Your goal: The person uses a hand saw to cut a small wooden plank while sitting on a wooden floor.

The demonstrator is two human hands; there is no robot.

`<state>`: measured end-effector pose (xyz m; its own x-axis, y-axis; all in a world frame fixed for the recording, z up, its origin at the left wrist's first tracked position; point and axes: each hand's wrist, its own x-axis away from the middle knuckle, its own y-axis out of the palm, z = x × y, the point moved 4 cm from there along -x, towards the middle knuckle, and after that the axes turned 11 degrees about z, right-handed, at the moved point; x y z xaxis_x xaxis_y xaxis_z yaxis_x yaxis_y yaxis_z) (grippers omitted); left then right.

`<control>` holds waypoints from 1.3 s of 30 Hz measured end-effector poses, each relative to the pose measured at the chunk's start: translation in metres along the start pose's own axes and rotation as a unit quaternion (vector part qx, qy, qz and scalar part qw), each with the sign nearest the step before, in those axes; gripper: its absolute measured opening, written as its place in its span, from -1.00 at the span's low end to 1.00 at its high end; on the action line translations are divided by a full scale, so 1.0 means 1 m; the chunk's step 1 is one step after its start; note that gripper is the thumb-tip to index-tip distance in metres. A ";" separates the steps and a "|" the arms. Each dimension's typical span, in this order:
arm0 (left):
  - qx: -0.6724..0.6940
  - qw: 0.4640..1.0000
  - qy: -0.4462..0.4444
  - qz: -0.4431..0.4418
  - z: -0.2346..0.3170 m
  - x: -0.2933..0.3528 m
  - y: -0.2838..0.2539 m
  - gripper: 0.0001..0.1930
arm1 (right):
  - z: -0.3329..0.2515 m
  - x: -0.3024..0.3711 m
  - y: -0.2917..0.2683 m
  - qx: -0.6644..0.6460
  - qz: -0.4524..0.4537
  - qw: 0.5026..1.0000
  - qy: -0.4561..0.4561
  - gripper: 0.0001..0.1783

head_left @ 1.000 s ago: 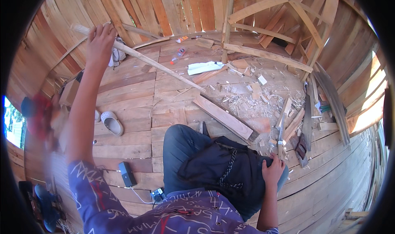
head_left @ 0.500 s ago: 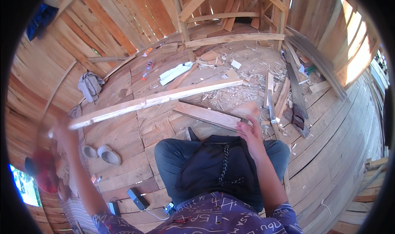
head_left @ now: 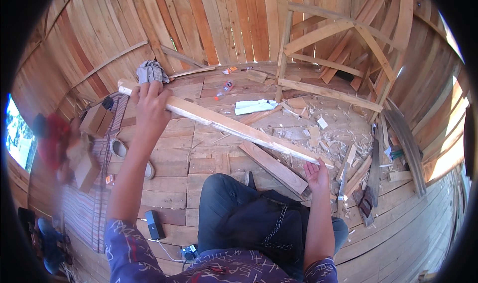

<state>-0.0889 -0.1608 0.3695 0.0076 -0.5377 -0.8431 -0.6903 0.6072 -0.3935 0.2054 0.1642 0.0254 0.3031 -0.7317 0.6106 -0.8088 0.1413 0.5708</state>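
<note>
In the head view, a long pale wooden strip (head_left: 239, 131) is now being held out across the middle, slanting from upper left down to lower right. Half a second ago it was tipped the other way, its far end raised toward the right; that slope has been reversed.

Its upper end is gripped by the left hand (head_left: 153, 103), fingers wrapped over the top, a short stub left poking out beyond them. That hand was blurred and low at the left before; now it is seen sharply, higher up.

And the right hand (head_left: 316, 174)! A second ago it was rested on the knee, then it was raised beside the plank (head_left: 274, 168). Now it is turned palm up, fingers loosely spread, with the strip's lower end met at the fingertips; no closed grasp is seen.

The plank is left lying on the floor (head_left: 167, 199) below the strip, wood shavings (head_left: 326, 146) scattered beyond. A handsaw (head_left: 366, 201) is seen at the right, unmoved among the offcuts.
</note>
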 end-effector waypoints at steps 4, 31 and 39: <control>0.078 0.996 -0.039 0.009 0.037 -0.019 0.004 -0.58 | 0.000 -0.030 -0.027 -0.025 0.018 0.999 -0.016 -0.64; 0.630 0.748 -0.190 0.086 0.112 -0.156 0.004 -0.70 | 0.024 0.113 0.041 0.115 -0.217 0.969 -0.036 -0.55; 0.558 0.817 -0.144 0.014 0.193 -0.096 0.021 -0.60 | -0.010 0.151 -0.003 0.160 -0.245 0.947 -0.130 -0.53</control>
<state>0.0356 0.0169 0.3717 0.2832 -0.4526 -0.8455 0.3956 0.8583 -0.3269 0.2587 0.0603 0.1217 0.5799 -0.8034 0.1354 -0.7276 -0.4359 0.5298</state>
